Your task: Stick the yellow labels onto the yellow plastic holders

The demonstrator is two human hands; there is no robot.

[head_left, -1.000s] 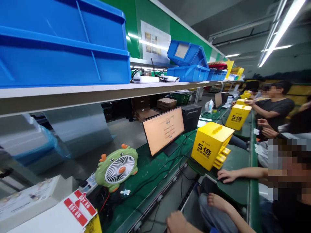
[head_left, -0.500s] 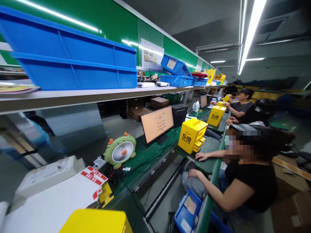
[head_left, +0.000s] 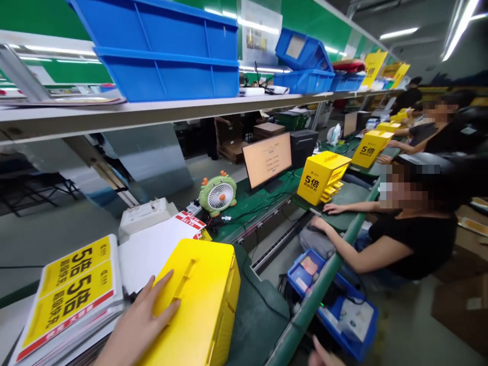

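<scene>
A yellow plastic box [head_left: 202, 284] with a slotted handle on its top stands close to me on the bench. My left hand [head_left: 141, 320] rests on the top of this box, fingers spread near the slot. Only the fingers of my right hand [head_left: 322, 353] show at the bottom edge; they look stretched out and apart, with nothing visible in them, near the green bench rail [head_left: 305, 325]. Left of the box lies a stack of yellow and white printed sheets [head_left: 76, 284] with large black characters.
A frog-shaped fan [head_left: 219, 194], a monitor [head_left: 268, 160] and another yellow box [head_left: 322, 178] stand along the bench. A co-worker [head_left: 412, 239] sits to the right. Blue bins [head_left: 171, 71] sit on the shelf overhead. A blue tray [head_left: 351, 325] lies below the rail.
The view has swung down and left. The near yellow box shows more fully, the printed sheets have come into view, and both my hands have appeared, the left on the box.
</scene>
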